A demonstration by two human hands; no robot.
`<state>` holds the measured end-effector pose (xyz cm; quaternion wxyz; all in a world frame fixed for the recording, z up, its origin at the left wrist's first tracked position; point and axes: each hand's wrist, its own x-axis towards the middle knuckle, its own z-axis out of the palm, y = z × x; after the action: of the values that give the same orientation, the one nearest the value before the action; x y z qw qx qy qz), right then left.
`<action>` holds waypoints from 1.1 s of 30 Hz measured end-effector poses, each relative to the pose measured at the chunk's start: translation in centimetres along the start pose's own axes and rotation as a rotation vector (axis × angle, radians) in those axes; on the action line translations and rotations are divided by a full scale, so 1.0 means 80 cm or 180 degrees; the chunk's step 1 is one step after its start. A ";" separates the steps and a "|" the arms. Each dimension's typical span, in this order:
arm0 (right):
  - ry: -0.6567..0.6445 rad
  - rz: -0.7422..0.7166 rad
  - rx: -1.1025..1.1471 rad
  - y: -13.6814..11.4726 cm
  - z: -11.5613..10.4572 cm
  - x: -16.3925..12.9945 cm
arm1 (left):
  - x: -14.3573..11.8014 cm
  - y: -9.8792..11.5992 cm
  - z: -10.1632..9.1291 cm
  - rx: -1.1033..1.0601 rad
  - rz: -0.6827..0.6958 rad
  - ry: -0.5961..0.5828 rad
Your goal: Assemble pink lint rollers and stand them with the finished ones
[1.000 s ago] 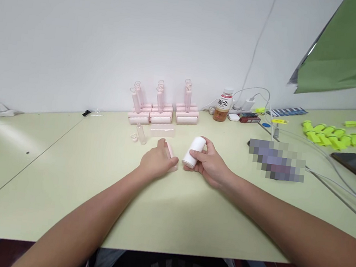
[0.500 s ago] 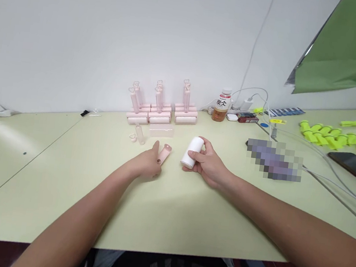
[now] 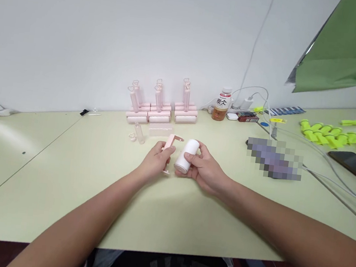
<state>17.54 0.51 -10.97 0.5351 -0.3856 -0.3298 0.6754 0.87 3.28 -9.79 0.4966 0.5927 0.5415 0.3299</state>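
Note:
My left hand (image 3: 157, 160) is closed around a pink lint roller frame (image 3: 169, 141), whose two end arms point right. Just beside it, my right hand (image 3: 204, 167) grips a white lint roller refill (image 3: 187, 155), tilted, with its lower end toward me. A small gap separates the frame from the roll. Beyond my left hand lie a clear pink handle (image 3: 139, 133), a heart-shaped loop piece (image 3: 132, 137) and a clear pink cover (image 3: 160, 129). Several pink lint rollers (image 3: 157, 117) stand in rows against the wall, handles up.
A drink bottle (image 3: 222, 104) stands by the wall, near a white charger (image 3: 247, 103) and cables. To the right are a pixelated object (image 3: 272, 159), a dark phone (image 3: 355, 168) and several neon yellow pieces (image 3: 330, 135). The table's front edge (image 3: 163, 251) is close to my body.
My left hand has picked up the pink frame from the table and turned it toward the roll. My right hand has brought the white refill slightly left and nearer to me.

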 end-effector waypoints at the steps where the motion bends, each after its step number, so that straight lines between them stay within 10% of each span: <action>1: -0.0041 -0.0004 0.0005 0.002 0.002 -0.003 | -0.002 0.001 0.007 -0.0015 0.0021 0.0063; 12: 0.0048 -0.0040 -0.0368 0.004 0.017 -0.019 | -0.015 -0.001 0.030 -0.0295 0.0289 0.0258; 21: -0.0246 -0.0283 -0.0375 0.006 0.013 -0.019 | -0.025 -0.009 0.026 0.0625 0.1645 0.0029; 28: -0.0364 -0.0137 -0.0889 0.005 0.019 -0.025 | -0.015 -0.005 0.006 0.0802 0.1591 0.0323; 33: -0.0292 -0.0046 -0.1525 0.003 0.017 -0.025 | -0.012 0.006 -0.023 0.0957 0.1471 -0.0393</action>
<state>16.51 -1.56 -10.16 0.4177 -0.4680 -0.5073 0.5908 -0.84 2.80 -8.65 0.3468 0.7864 0.4036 0.3137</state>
